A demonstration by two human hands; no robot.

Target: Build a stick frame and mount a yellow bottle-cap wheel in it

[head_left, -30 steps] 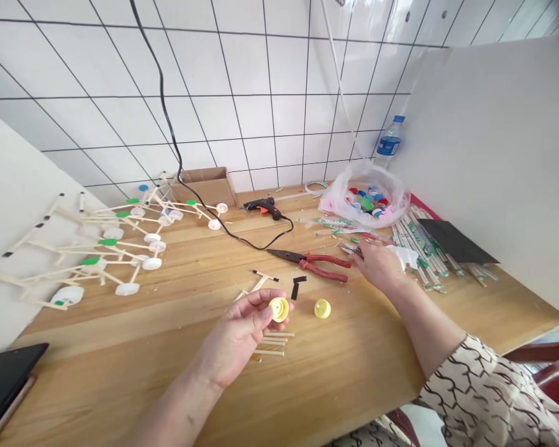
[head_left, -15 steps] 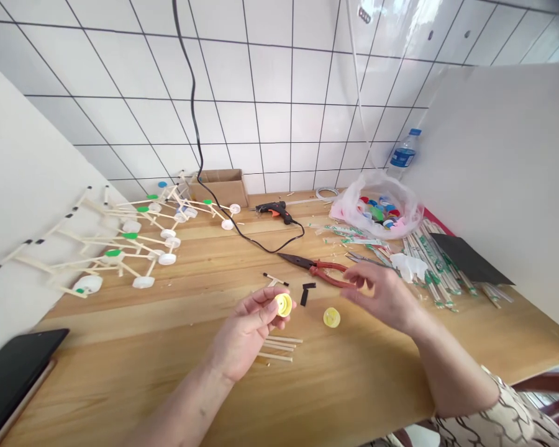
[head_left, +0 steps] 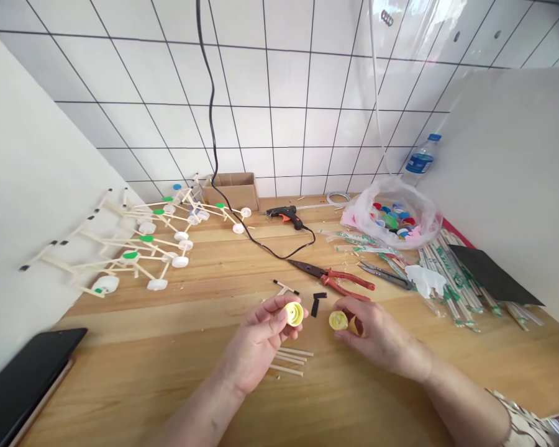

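A yellow bottle cap [head_left: 294, 314] is pinched between the thumb and fingers of my left hand [head_left: 265, 329], its hollow side facing me. My right hand [head_left: 377, 332] has its thumb and forefinger on either side of a second yellow cap [head_left: 338, 320], gripping it at or just above the tabletop. Between and behind the hands lie small black strips [head_left: 315, 307]. Several thin wooden sticks [head_left: 291, 360] rest beside my left hand, and a small stick piece with black ends [head_left: 286, 287] lies behind it.
Red-handled pliers [head_left: 340, 279], a glue gun [head_left: 286, 215] and snips [head_left: 384, 273] lie farther back. A plastic bag of colourful caps [head_left: 395, 217] and wrapped sticks [head_left: 447, 273] are at right. Stick-built wheeled models [head_left: 140, 248] and a black phone [head_left: 32, 366] are at left.
My right hand has moved down and left from near the pliers' handles to the second yellow cap and closed on it. My left hand keeps holding its cap. The view has shifted slightly.
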